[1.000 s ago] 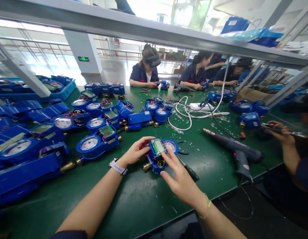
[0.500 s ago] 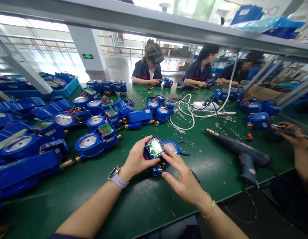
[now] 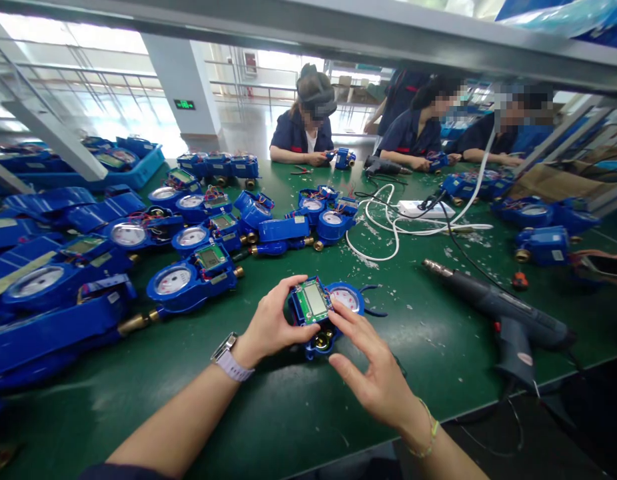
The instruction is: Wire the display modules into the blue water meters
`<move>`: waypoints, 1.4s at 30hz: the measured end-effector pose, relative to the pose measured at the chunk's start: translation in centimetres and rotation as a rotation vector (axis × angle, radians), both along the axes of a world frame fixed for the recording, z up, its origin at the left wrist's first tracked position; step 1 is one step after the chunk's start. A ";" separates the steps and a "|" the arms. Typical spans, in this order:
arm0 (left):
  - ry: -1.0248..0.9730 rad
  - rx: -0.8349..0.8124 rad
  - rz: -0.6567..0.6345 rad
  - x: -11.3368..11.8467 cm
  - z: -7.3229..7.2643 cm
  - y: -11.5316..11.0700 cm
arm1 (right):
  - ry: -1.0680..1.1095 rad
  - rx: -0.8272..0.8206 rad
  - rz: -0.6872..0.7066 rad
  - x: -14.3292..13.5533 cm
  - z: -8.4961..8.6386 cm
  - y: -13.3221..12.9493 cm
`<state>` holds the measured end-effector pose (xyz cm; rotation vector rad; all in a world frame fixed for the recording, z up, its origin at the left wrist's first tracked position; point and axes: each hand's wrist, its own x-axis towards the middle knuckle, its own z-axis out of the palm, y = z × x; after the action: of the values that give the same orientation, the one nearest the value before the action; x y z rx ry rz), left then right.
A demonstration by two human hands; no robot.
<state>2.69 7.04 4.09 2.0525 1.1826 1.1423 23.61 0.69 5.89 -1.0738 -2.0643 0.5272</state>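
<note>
One blue meter (image 3: 322, 341) slants away rightward, dial (image 3: 346, 300) farthest; left hand (image 3: 274, 321) pinches its screen board (image 3: 313, 300), thumb now at near edge; right hand (image 3: 373, 370), half open, touches it.

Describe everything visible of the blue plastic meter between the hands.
The blue, seemingly plastic meter sits open on the dark green table. Its green circuit board carries a grey rectangular display, facing up, digits unreadable. A white round dial with red marks sits to its right; brass-coloured metal shows nearer the wearer. The left hand grips the board section; the right hand's fingertips touch its edge.
</note>
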 end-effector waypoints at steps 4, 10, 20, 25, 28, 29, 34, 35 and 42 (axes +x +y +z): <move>0.001 -0.007 0.004 -0.1 -0.1 0.0 | -0.034 -0.006 0.001 0.0 -0.4 0.2; -0.113 -0.118 -0.004 -0.6 -1.6 0.8 | -0.057 -0.040 -0.002 0.1 -0.4 0.6; -0.311 -0.191 0.013 -0.2 -3.1 0.2 | 0.006 -0.350 -0.112 1.1 -1.0 10.0; -0.373 -0.263 -0.046 -0.5 -2.8 0.6 | -0.100 -0.412 -0.066 1.6 -0.9 10.2; -0.427 -0.335 -0.155 -0.9 -2.3 1.0 | -0.078 -0.548 -0.079 2.2 -0.3 8.7; -0.423 -0.346 -0.192 -1.0 -2.1 1.1 | -0.056 -0.607 -0.072 2.4 -0.1 8.1; -0.242 -0.243 -0.323 -1.1 -1.2 1.0 | 0.045 -0.764 -0.023 3.2 -0.3 5.1; -0.207 -0.210 -0.337 -1.1 -1.1 0.8 | 0.080 -0.780 -0.021 3.2 -0.6 4.5; -0.101 -0.043 -0.386 -1.0 -0.8 -0.1 | 0.324 -0.838 -0.106 2.5 -2.3 1.7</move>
<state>1.66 6.99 3.30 2.0480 0.7139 1.0072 26.13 2.36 3.58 -1.4200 -1.4895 1.4791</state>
